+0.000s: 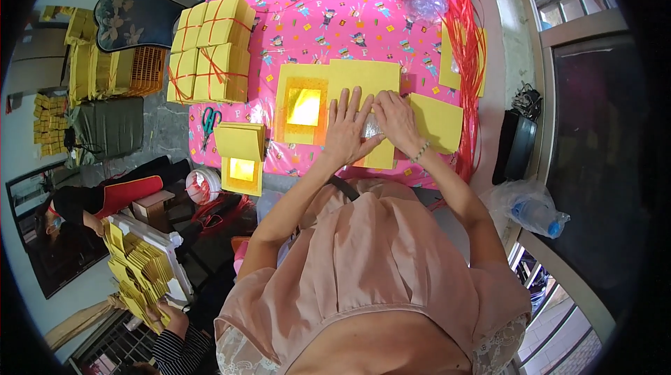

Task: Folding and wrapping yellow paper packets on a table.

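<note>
Yellow paper sheets lie overlapping on a pink patterned table cover, in front of me. One sheet at the left bears an orange square with a shiny gold foil patch. My left hand lies flat on the sheets, fingers stretched out and apart. Close beside it, my right hand has its fingers bent and bunched on the yellow paper; their tips are partly hidden. A silvery shiny patch shows between the hands. Another yellow sheet reaches out to the right of my right hand.
Bundles of yellow paper tied with red string stand at the left, with green-handled scissors and a smaller yellow pile nearer. Red plastic strands hang along the right. At lower left, other people's hands handle yellow papers.
</note>
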The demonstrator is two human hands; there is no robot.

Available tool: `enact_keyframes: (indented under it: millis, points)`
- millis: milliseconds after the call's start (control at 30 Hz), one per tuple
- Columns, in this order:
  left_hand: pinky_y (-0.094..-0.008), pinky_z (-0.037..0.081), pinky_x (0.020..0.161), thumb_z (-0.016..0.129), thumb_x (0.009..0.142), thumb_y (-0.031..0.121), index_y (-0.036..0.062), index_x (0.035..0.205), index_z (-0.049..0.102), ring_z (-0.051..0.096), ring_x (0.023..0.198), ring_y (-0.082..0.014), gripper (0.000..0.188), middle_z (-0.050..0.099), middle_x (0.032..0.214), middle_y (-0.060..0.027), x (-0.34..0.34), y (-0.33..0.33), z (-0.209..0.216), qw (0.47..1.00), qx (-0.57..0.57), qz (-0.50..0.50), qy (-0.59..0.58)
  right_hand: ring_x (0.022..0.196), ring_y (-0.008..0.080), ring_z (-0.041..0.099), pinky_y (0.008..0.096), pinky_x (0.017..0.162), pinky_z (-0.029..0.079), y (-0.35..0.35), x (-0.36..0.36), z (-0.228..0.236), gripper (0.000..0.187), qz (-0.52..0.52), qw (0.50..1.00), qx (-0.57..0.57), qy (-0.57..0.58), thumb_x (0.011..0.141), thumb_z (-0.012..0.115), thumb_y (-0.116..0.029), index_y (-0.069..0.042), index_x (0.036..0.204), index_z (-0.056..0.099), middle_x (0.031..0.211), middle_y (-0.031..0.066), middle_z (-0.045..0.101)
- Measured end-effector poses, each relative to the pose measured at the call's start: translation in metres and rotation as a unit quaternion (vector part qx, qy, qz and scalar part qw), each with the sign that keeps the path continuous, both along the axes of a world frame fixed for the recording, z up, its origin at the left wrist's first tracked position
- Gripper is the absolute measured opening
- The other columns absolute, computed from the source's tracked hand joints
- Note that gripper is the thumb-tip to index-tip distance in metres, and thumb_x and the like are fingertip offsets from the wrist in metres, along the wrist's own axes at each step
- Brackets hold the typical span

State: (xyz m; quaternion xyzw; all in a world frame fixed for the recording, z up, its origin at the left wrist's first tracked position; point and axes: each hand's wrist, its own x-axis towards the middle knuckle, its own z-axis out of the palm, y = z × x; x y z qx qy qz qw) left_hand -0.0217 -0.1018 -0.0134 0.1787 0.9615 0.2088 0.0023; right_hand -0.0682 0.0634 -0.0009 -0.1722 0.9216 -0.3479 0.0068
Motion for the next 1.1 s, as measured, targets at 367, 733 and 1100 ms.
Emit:
enact_keyframes:
  millis: [367,733,1100]
  points:
    - [-0.0601,0.014,0.118,0.063,0.081,0.063,0.0125,0.157,0.028,0.013,0.149,-0.0461,0.097,0.019,0.161,-0.0225,-0.001,-0.006,0.001,1.0,0.008,-0.027,-0.012,0.087,0.0321,0.056,0.045,0.076,0.043,-0.005,0.019,-0.022,0.01,-0.038,0.996,0.006,0.08,0.093,0.059,-0.016,-0.007,0.093,0.054,0.087,0.0118,0.055]
    - [-0.0538,0.019,0.119,0.064,0.081,0.064,0.0072,0.154,0.031,0.018,0.149,-0.0423,0.098,0.023,0.16,-0.0232,-0.01,-0.034,0.003,0.997,0.028,-0.061,-0.03,0.083,0.0305,0.058,0.0441,0.075,0.044,-0.006,0.02,-0.025,0.017,-0.058,0.993,-0.042,0.095,0.091,0.064,-0.021,-0.007,0.09,0.054,0.081,0.0097,0.057]
    - [-0.0554,0.017,0.119,0.062,0.084,0.064,0.0083,0.155,0.029,0.016,0.149,-0.0434,0.096,0.021,0.16,-0.0243,-0.017,-0.04,-0.008,0.996,0.022,-0.083,-0.013,0.093,0.0274,0.056,0.0406,0.081,0.047,0.007,0.013,-0.021,0.025,0.021,0.989,0.026,0.145,0.086,0.068,-0.022,-0.007,0.104,0.059,0.095,0.0076,0.055]
